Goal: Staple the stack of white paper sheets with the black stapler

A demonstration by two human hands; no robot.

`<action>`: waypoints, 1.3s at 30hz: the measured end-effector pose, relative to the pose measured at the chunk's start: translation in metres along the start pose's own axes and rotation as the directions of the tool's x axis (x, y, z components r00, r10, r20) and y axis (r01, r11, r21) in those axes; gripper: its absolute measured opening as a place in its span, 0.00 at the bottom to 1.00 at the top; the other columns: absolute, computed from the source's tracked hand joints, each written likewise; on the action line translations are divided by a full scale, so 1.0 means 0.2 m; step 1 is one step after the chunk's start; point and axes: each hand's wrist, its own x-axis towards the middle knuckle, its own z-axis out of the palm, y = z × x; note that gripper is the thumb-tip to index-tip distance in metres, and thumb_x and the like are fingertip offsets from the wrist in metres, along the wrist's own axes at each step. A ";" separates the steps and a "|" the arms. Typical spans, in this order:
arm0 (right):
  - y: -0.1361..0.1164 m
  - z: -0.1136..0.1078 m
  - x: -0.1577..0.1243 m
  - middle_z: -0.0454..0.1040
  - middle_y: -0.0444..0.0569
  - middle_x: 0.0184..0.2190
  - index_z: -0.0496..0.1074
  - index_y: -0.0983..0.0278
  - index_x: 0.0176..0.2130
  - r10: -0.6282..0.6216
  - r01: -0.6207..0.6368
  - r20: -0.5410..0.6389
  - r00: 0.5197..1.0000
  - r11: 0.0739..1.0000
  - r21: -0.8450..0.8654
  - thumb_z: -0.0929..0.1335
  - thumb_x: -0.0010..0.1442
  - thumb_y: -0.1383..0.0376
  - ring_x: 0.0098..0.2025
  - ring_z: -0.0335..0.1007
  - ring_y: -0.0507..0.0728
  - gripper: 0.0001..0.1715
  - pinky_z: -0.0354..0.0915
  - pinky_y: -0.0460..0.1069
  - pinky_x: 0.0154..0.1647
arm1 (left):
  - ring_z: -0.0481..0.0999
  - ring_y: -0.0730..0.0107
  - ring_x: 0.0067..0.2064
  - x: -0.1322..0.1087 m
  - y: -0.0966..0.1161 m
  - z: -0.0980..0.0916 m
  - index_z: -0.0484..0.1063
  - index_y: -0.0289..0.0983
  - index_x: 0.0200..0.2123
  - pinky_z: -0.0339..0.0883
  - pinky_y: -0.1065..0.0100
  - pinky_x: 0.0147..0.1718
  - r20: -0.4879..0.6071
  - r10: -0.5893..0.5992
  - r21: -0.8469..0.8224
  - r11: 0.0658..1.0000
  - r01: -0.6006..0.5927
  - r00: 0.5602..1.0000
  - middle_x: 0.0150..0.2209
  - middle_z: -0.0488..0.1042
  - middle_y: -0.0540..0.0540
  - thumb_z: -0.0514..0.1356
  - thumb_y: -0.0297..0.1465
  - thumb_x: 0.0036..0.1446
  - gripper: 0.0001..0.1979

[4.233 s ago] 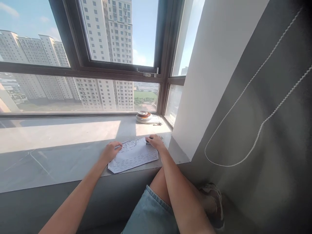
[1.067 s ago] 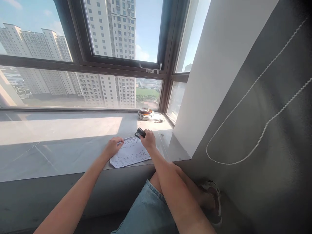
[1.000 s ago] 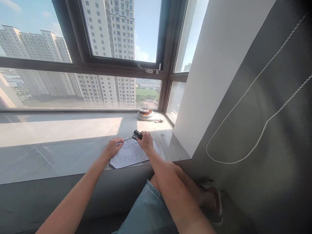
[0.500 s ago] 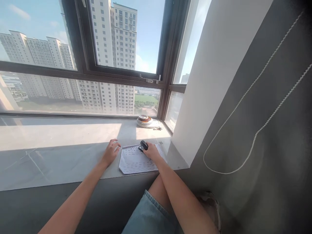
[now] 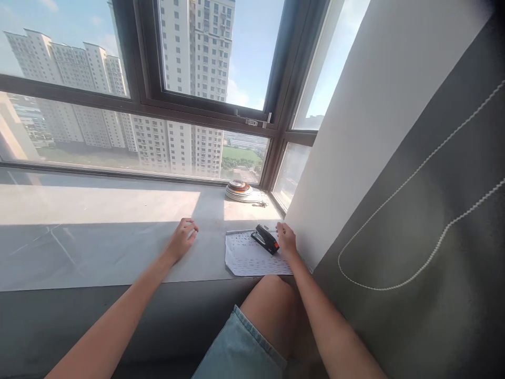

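A black stapler with a red patch at its right end [image 5: 265, 240] lies slantwise on a sheet of paper with printed lines and handwriting [image 5: 258, 266]. Just right of the stapler is my right hand [image 5: 287, 241], its fingers loosely bent and nothing visible in them; it overlaps the paper's right side. My left hand [image 5: 182, 240] rests on the pale sill [image 5: 118, 252], left of the paper and apart from it. Its fingers are slightly curved and spread, holding nothing.
A stack of plates [image 5: 239, 192] stands in the sill's far corner, with a small dark chain-like thing [image 5: 259, 204] beside it. Dark window frames [image 5: 197, 105] rise behind. At right are a pale wall [image 5: 335, 137] and a hanging beaded cord [image 5: 379, 288]. My knee [image 5: 272, 300] is below the sill's front edge.
My right hand has let go of the stapler and moved right. The paper and stapler now lie farther right, away from my left hand. The view has shifted slightly.
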 end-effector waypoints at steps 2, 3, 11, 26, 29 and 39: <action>0.04 -0.02 0.02 0.77 0.55 0.45 0.75 0.62 0.44 -0.108 0.099 -0.075 0.991 0.988 -0.119 0.59 0.68 0.63 0.49 0.72 0.62 0.17 0.65 0.53 0.53 | 0.75 0.58 0.44 0.01 0.03 -0.01 0.74 0.37 0.37 0.72 0.54 0.46 0.001 -0.014 0.020 1.000 0.014 1.000 0.52 0.67 0.37 0.52 0.35 0.64 0.13; 0.06 -0.02 0.03 0.76 0.55 0.47 0.75 0.61 0.45 -0.164 0.150 -0.069 0.984 0.974 -0.167 0.59 0.66 0.67 0.52 0.70 0.62 0.17 0.64 0.54 0.56 | 0.75 0.57 0.45 0.01 0.04 -0.01 0.74 0.37 0.36 0.72 0.55 0.46 -0.001 -0.020 0.034 0.999 0.020 1.000 0.51 0.68 0.37 0.52 0.35 0.64 0.13; 0.08 0.00 0.10 0.67 0.47 0.67 0.74 0.53 0.61 -0.222 0.303 0.348 0.911 0.932 -0.198 0.63 0.64 0.72 0.70 0.57 0.59 0.30 0.56 0.59 0.68 | 0.71 0.46 0.62 -0.21 -0.25 -0.32 0.76 0.43 0.50 0.65 0.46 0.60 0.056 -0.213 0.374 0.910 0.177 0.975 0.62 0.72 0.40 0.50 0.40 0.64 0.19; -0.51 0.68 0.09 0.58 0.50 0.72 0.65 0.56 0.65 -0.228 0.415 0.489 0.842 0.853 -0.316 0.59 0.69 0.75 0.73 0.49 0.63 0.30 0.48 0.65 0.70 | 0.63 0.46 0.69 -0.40 -0.51 -0.64 0.69 0.43 0.62 0.53 0.27 0.61 -0.047 -0.578 0.485 0.700 0.524 0.815 0.68 0.66 0.39 0.40 0.40 0.71 0.26; -0.73 0.89 -0.02 0.56 0.51 0.73 0.63 0.58 0.66 -0.225 0.405 0.484 0.846 0.861 -0.307 0.58 0.68 0.76 0.74 0.45 0.66 0.31 0.47 0.69 0.71 | 0.64 0.44 0.68 -0.41 -0.51 -0.66 0.71 0.42 0.59 0.54 0.27 0.61 -0.055 -0.571 0.468 0.709 0.527 0.819 0.67 0.67 0.37 0.41 0.38 0.71 0.25; -1.12 1.24 -0.28 0.52 0.53 0.74 0.57 0.63 0.71 -0.412 0.524 0.493 0.766 0.845 -0.108 0.54 0.69 0.76 0.77 0.40 0.62 0.34 0.47 0.70 0.72 | 0.67 0.42 0.66 -0.38 -0.49 -0.67 0.69 0.32 0.61 0.56 0.41 0.64 -0.070 -0.649 0.443 0.660 0.606 0.758 0.65 0.69 0.30 0.41 0.34 0.70 0.26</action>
